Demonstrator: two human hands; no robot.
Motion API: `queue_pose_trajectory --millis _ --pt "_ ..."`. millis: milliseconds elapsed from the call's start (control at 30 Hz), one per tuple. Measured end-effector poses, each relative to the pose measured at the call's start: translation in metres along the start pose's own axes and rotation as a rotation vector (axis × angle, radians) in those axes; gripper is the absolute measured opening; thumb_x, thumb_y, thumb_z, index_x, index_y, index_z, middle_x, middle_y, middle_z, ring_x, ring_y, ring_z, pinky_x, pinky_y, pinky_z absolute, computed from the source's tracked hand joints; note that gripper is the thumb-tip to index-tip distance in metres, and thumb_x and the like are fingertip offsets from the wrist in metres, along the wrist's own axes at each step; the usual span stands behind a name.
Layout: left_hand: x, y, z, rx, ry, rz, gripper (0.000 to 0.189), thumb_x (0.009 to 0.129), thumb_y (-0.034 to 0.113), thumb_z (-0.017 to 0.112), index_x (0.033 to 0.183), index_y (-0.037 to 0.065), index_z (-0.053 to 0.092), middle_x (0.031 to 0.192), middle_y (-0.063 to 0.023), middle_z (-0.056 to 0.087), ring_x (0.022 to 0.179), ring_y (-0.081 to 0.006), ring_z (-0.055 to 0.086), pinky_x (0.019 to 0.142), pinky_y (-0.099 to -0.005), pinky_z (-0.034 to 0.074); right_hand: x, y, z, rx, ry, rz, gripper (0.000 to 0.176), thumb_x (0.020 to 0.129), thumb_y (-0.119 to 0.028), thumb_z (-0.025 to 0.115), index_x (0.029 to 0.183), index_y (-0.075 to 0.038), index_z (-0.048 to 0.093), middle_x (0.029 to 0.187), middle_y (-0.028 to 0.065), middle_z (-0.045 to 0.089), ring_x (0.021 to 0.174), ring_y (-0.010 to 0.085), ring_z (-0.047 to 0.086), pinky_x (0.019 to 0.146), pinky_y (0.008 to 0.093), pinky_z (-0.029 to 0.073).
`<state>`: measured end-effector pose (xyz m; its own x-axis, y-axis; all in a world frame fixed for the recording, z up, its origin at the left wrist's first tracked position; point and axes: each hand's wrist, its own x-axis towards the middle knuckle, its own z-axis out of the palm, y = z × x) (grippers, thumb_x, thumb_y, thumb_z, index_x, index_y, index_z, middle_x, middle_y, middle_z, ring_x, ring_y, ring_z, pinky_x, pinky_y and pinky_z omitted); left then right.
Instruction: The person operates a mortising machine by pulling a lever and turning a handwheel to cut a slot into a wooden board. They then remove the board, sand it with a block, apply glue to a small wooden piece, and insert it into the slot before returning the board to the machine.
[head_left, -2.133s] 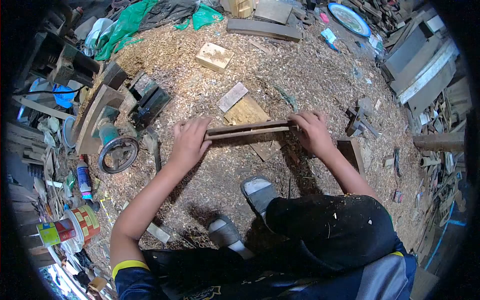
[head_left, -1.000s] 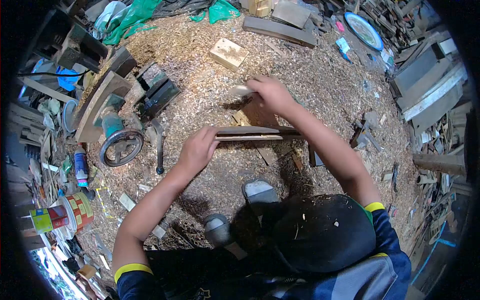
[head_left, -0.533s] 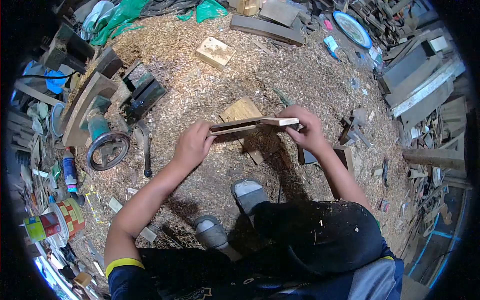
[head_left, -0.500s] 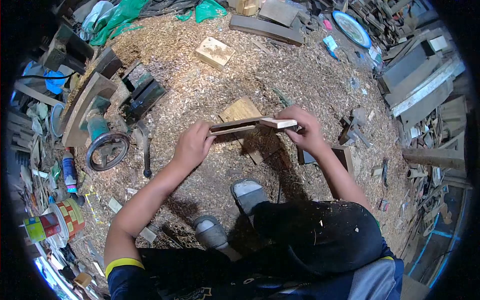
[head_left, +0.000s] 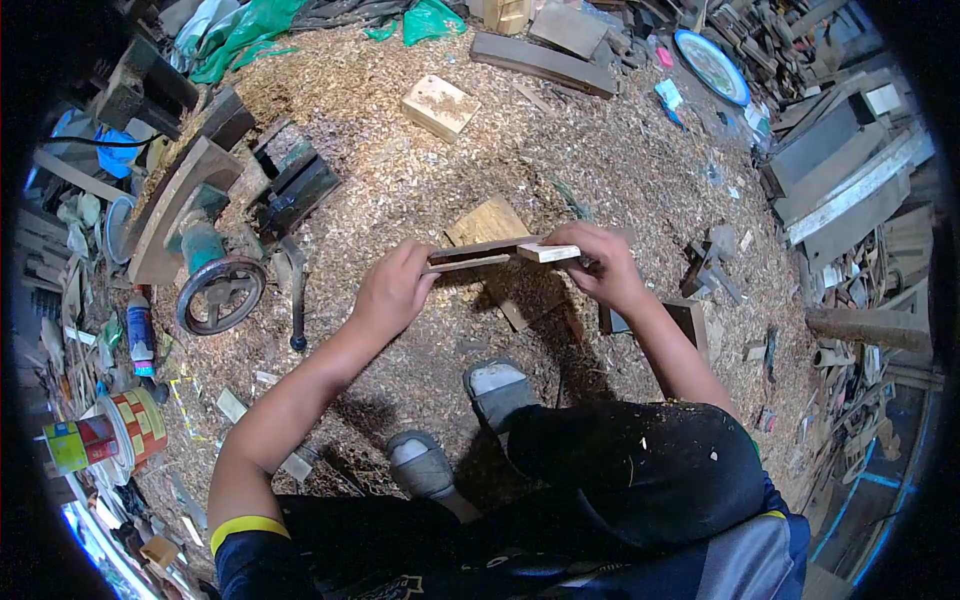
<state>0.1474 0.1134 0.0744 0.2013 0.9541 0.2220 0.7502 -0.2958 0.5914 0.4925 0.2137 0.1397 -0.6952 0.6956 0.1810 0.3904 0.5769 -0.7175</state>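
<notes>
My left hand (head_left: pixel 392 288) is closed round the left end of a narrow wooden piece (head_left: pixel 470 262), made of two thin strips with a dark gap between them. At its right end, my right hand (head_left: pixel 606 266) grips a short pale wooden block (head_left: pixel 548 253), which overlaps the strips in this view. Both hands are raised over the floor in front of my knees. Beneath them, a flat wooden board (head_left: pixel 488 220) lies on the shavings, partly hidden by the held pieces.
Wood shavings (head_left: pixel 400 180) cover the floor. To the left stands a vise with a round handwheel (head_left: pixel 221 296). A pale wooden block (head_left: pixel 440 107) lies farther forward, near a long dark beam (head_left: pixel 545 65). Scrap wood (head_left: pixel 850 190) is piled at the right.
The view has shifted slightly, so the surroundings sit a little to the right. Both hands keep their hold, and the pale block now sits slightly farther left against the strips.
</notes>
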Motion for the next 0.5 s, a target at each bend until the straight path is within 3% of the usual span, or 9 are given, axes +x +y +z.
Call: queue_pose_trajectory --millis 367,433,500 --pt "0.0036 0.0027 -0.0012 0.012 0.006 0.01 0.03 0.095 0.012 0.077 0.122 0.005 0.064 0.108 -0.0157 0.062 0.098 -0.0394 0.068 0.083 -0.0502 0.057 -0.0019 0.0004 0.0024 -0.041 0.04 0.055 0.045 0.079 0.009 0.078 0.121 -0.005 0.073 0.12 0.0147 0.075 0.116 0.0374 0.074 0.1 0.0431 0.059" --pt "0.0046 0.0028 -0.0016 0.014 0.004 0.008 0.031 0.096 0.013 0.076 0.123 0.005 0.064 0.108 -0.0158 0.062 0.099 -0.0395 0.068 0.084 -0.0502 0.057 0.0037 0.0002 0.0017 -0.101 0.116 0.023 0.031 0.083 0.005 0.084 0.112 -0.003 0.075 0.112 0.0144 0.078 0.106 0.0348 0.078 0.092 0.0405 0.061" --pt "0.0048 0.0015 0.0 -0.007 0.003 -0.017 0.032 0.096 0.013 0.076 0.124 0.005 0.064 0.111 -0.0159 0.063 0.1 -0.04 0.069 0.085 -0.0501 0.057 0.0051 0.0014 0.0005 -0.111 0.099 0.019 0.031 0.083 0.005 0.083 0.112 -0.003 0.075 0.112 0.0141 0.078 0.106 0.0344 0.078 0.092 0.0407 0.061"
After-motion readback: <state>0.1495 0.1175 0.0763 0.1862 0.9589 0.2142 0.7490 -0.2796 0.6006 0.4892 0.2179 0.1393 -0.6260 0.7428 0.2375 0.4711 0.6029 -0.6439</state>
